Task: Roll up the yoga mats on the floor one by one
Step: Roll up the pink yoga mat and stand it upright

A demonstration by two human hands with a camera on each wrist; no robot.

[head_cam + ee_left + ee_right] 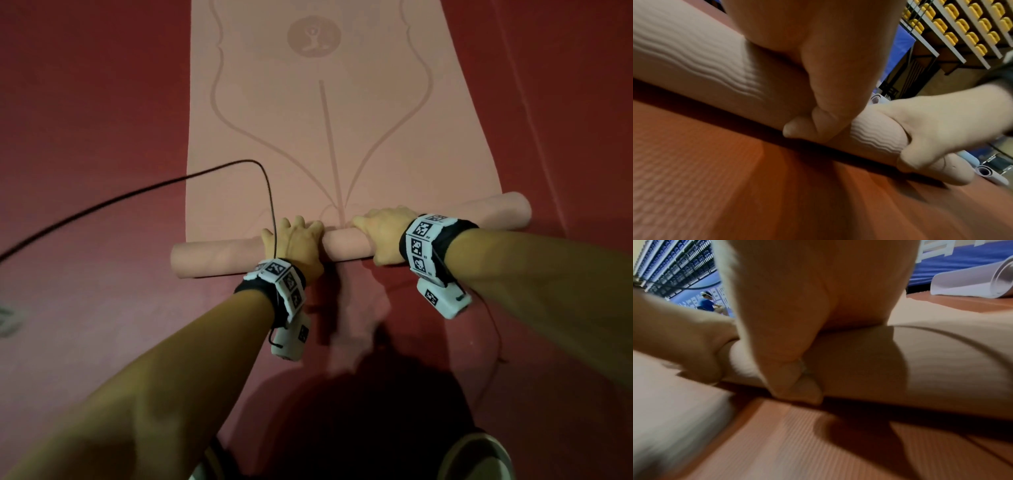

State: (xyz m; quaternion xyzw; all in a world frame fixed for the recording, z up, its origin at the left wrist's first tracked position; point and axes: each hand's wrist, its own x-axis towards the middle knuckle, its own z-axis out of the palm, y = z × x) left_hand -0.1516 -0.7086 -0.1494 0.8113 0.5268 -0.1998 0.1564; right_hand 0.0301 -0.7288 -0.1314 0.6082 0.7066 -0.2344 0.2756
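Dark red textured floor (85, 137): one pale pink rubber yoga mat (308, 130) lay flat on it, near end wound into thin roll (219, 255) running left-right, slightly skewed. Step in hand, by judgement: early rolling of this mat; most length flat ahead. Next move calls for even forward push, both ends kept level. Two hands: left hand (294, 240) and right hand (383, 233) curled over roll's middle, thumbs tucked under. One rolled white mat (970, 283) well apart. One black cable (144, 192).
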